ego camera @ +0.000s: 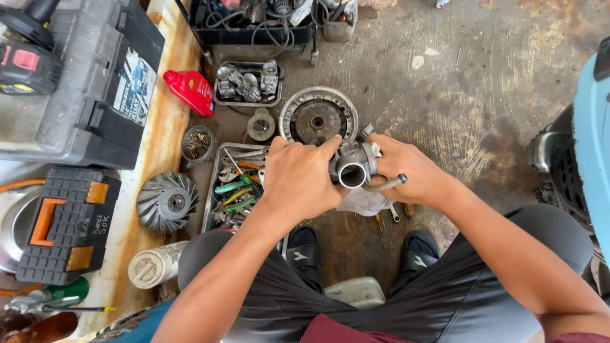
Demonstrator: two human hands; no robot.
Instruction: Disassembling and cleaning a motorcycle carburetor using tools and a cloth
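Both my hands hold a grey metal carburetor (353,166) with a round open bore facing me and a bent tube sticking out to its right. My left hand (300,178) wraps over its left side, thumb on top. Its right side rests in my right hand (406,171), together with a white rag (365,202) that hangs below. I sit over a stained concrete floor, knees apart.
A round pulley disc (316,118) lies just beyond the hands. A metal tray of hand tools (236,187) sits to the left, a finned fan wheel (168,201) beside it. A red oil bottle (190,91), a tray of carburetor parts (249,82) and grey tool cases (89,82) stand farther out. Blue scooter bodywork (594,146) is at the right.
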